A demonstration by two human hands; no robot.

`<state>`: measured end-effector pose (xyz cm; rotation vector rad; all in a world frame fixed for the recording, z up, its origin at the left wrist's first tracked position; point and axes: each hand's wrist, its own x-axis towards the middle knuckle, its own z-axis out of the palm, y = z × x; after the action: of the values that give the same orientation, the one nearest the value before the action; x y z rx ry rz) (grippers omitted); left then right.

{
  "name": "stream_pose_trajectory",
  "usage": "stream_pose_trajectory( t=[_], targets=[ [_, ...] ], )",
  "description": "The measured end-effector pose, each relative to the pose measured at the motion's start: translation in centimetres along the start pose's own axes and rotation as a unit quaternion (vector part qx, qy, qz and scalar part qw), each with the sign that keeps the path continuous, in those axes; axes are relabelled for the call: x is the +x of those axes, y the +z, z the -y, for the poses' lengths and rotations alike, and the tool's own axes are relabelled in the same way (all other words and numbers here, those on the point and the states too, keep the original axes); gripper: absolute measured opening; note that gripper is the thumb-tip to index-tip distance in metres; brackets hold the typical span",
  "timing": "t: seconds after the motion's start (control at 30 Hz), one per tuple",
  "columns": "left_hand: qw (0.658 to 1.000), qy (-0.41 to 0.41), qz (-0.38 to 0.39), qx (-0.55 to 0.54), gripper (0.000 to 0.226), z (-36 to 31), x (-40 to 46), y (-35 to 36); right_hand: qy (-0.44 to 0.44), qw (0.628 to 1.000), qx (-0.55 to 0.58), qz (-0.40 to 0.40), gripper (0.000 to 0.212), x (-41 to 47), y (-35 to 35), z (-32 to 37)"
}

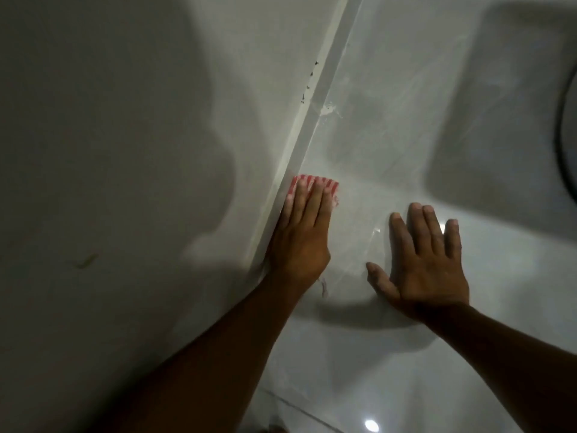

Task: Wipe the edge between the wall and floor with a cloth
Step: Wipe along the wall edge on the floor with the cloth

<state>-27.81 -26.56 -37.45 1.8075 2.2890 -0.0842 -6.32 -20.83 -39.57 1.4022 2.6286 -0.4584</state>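
A pale skirting strip [315, 101] runs diagonally where the grey wall [125, 151] meets the glossy white floor [406, 135]. My left hand [301, 235] lies flat on a red-and-white striped cloth [315, 181], pressing it onto the floor right against the strip. Most of the cloth is hidden under the fingers and palm; a frayed bit shows near the wrist. My right hand [427, 264] rests flat on the floor to the right, fingers spread, holding nothing.
Small dark specks [309, 84] dot the wall beside the strip farther up, and a white smear [327, 109] marks the floor there. A dark curved object [566, 135] sits at the right edge. A tile joint [296, 404] crosses the floor near me.
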Motion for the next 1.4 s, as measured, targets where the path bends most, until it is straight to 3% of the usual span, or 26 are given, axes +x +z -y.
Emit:
stream_pose_trajectory(
  t=[0.13,0.2,0.37,0.47,0.57,0.67,0.77,1.0,1.2,1.4],
  targets=[
    [0.985,0.164,-0.017,0.049,0.080,-1.3,8.8,-1.5,-0.003,1.000,0.004,-0.004,0.095,-0.1,0.0,-0.1],
    [0.978,0.199,-0.041,0.052,0.081,-2.0,14.3,-2.2,-0.006,1.000,0.001,-0.008,0.094,0.0,0.0,0.0],
    [0.997,0.058,-0.053,0.003,0.081,-1.9,17.9,-3.6,-0.008,1.000,0.004,-0.015,0.092,0.1,-0.1,0.0],
    [0.996,0.059,-0.063,-0.010,0.088,-0.7,10.2,-1.5,-0.004,1.000,0.002,-0.003,0.093,0.1,-0.2,-0.1],
    [0.997,0.019,-0.065,-0.022,0.079,0.5,-0.4,0.5,-0.005,1.000,0.004,0.008,0.094,0.0,-0.2,0.0],
    [0.998,0.031,-0.059,-0.004,0.073,1.3,-4.3,1.9,-0.004,1.000,0.010,0.006,0.093,0.0,-0.3,0.0],
    [0.997,0.062,-0.034,0.012,0.077,1.1,0.2,0.9,-0.005,1.000,0.012,0.009,0.093,0.0,-0.4,0.0],
    [0.993,0.085,-0.081,0.031,0.079,-1.7,17.2,-2.5,-0.008,1.000,0.016,0.010,0.093,0.2,-0.3,-0.1],
    [0.959,0.259,-0.055,0.104,0.080,-0.9,21.6,-3.2,-0.016,0.999,0.028,-0.009,0.093,0.1,0.3,-0.3],
    [0.993,0.103,-0.037,0.044,0.074,-2.4,23.6,-4.3,-0.015,0.999,0.026,-0.020,0.093,0.1,0.5,-0.4]
  ],
)
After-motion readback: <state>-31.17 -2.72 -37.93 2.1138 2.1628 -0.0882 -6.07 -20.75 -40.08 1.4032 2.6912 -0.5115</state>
